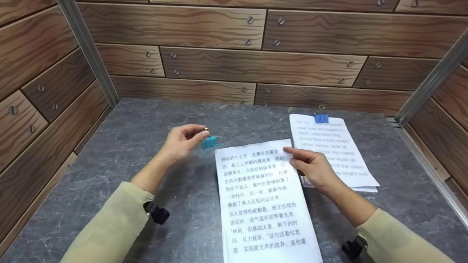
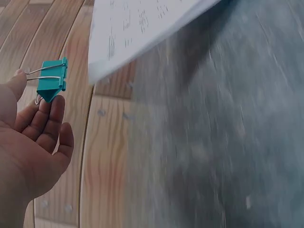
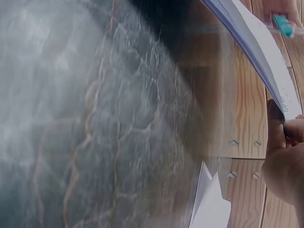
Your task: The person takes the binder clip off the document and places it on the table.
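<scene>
The grey stone-look surface [image 1: 146, 175] carries a sheaf of printed sheets [image 1: 263, 204], its far end lifted off the surface; the right hand [image 1: 310, 170] pinches its right edge between thumb and fingers. Just right lies a second stack [image 1: 340, 153], already bound by a blue clip [image 1: 321, 117]. The left hand [image 1: 182, 142] pinches the wire handles of a teal binder clip [image 1: 210, 142] in its fingers, just beside the sheaf's top-left corner. The clipping looks about to happen: the handles need squeezing to open the clip, then sliding onto that edge
</scene>
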Demonstrator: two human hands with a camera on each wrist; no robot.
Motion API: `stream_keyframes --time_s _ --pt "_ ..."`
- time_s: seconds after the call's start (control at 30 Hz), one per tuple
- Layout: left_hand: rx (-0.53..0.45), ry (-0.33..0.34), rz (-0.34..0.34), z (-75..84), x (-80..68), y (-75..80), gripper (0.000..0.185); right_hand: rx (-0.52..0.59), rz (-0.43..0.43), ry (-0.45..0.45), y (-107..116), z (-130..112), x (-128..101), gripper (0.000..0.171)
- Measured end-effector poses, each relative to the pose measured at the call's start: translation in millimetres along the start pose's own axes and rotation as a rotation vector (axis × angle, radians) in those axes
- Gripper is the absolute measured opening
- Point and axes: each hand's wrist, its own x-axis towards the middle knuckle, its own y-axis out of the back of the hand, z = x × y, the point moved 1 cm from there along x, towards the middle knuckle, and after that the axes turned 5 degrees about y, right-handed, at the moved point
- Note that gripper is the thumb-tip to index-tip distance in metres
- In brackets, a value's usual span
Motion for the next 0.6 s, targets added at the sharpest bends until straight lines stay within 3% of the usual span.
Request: stream_keyframes --time_s 0.13,0.37,0.6 --pt "0.01 0.036 0.029 -16.1 -6.9 25.8 0.033 0.004 0.023 -0.016 5 4 3 0.042" --pt "0.121 0.142 0.038 -40.3 -19.1 67.9 0.045 0.017 0.054 -0.032 10 7 6 0.043" --pt "0.199 0.217 0.037 -62.3 -28.5 94.7 0.054 0.022 0.069 -0.038 12 7 10 0.043"
